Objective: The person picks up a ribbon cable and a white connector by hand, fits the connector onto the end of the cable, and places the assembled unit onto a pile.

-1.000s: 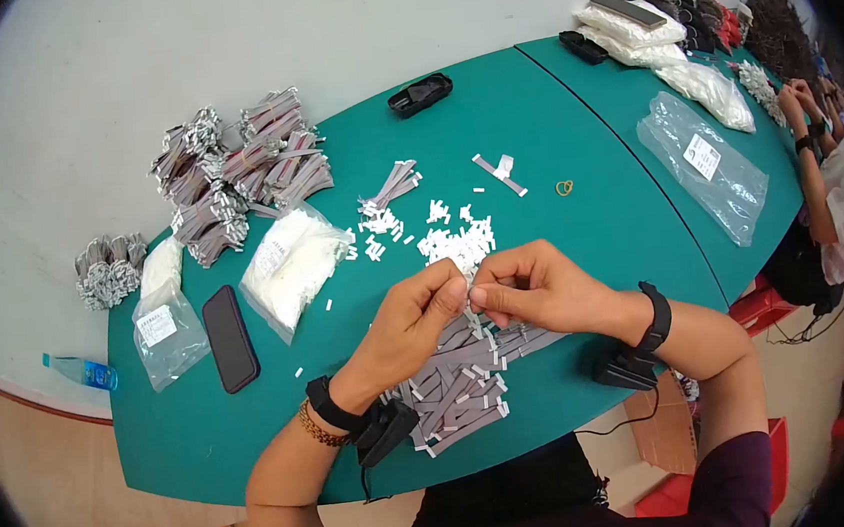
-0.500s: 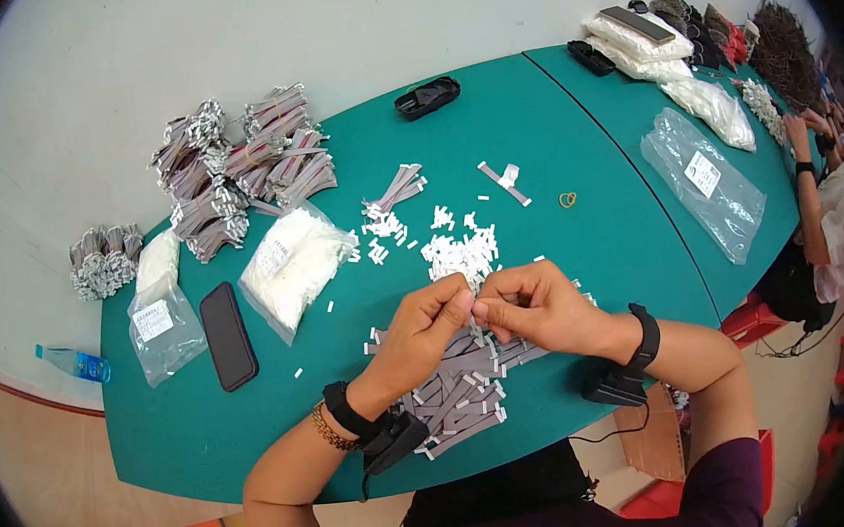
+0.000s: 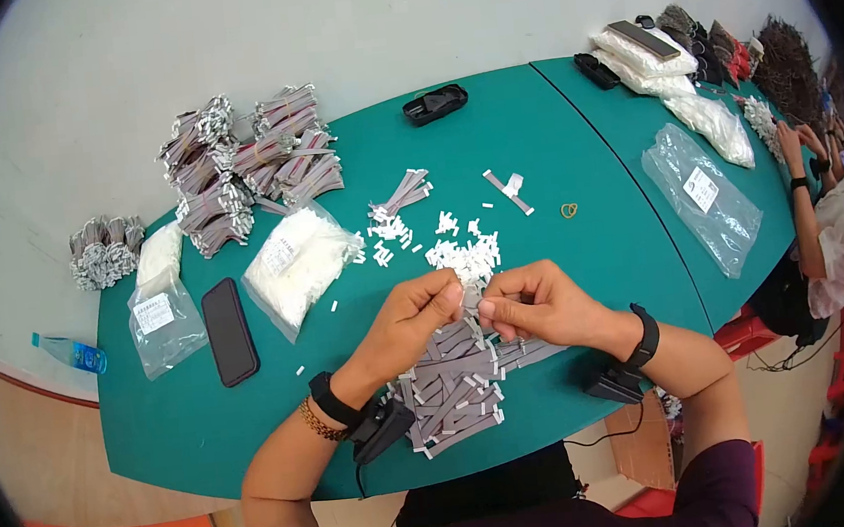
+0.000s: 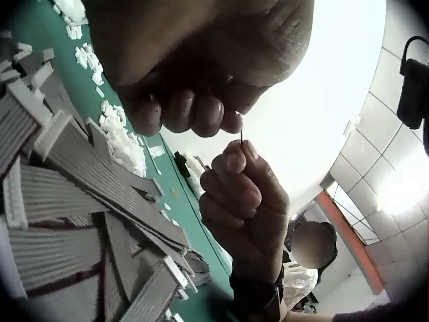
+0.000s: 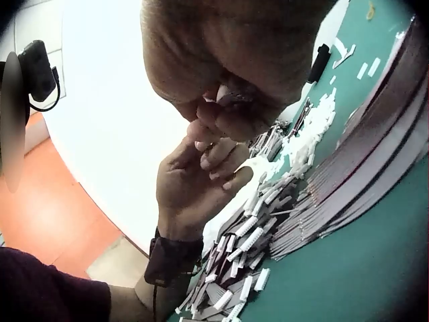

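Observation:
In the head view, my left hand and right hand meet over the table, fingertips a little apart. Between them shows a short grey ribbon cable, pinched at either side by thumb and fingers. The left wrist view has it nearly edge-on, as a thin dark line; its ends are hidden in my fingers. Below my hands lies a heap of flat grey ribbon cables with white connectors on their ends. Just beyond my fingertips is a pile of small white connector pieces.
On the green table, a bag of white pieces and a phone lie left. Bundled cables are stacked behind. A black case and rubber bands lie farther back. An empty plastic bag is right.
My fingertips have drawn slightly apart, and the grey ribbon cable now shows between them. The head view has shifted a little; the heaps on the table look the same.

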`<state>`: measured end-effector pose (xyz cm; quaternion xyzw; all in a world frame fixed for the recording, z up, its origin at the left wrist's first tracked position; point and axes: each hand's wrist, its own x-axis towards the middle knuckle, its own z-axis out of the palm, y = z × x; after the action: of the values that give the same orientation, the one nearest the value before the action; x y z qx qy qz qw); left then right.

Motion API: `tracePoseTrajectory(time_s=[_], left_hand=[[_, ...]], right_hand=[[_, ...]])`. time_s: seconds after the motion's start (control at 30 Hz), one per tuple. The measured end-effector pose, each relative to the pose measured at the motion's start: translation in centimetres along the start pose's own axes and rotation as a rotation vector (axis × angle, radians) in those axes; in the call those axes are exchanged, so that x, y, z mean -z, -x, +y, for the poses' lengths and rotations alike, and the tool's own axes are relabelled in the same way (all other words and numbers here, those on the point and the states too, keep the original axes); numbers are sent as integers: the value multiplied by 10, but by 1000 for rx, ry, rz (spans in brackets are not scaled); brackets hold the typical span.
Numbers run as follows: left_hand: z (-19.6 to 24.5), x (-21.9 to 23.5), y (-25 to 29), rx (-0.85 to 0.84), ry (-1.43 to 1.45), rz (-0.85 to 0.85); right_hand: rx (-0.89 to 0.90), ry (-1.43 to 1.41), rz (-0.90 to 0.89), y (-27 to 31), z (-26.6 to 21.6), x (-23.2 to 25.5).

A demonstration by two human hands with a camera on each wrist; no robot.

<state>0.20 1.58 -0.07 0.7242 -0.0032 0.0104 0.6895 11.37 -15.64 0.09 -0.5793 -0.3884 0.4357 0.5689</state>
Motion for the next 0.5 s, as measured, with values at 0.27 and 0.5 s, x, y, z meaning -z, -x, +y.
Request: tracePoseTrajectory(time_s=[0.27, 0.5], left_hand=[[-6, 3, -3, -44, -95, 1], [-6, 1, -3, -73, -158, -16]], right_hand=[[-44, -28, -26, 0, -4, 1], [-46, -9, -21, -1, 0, 0]])
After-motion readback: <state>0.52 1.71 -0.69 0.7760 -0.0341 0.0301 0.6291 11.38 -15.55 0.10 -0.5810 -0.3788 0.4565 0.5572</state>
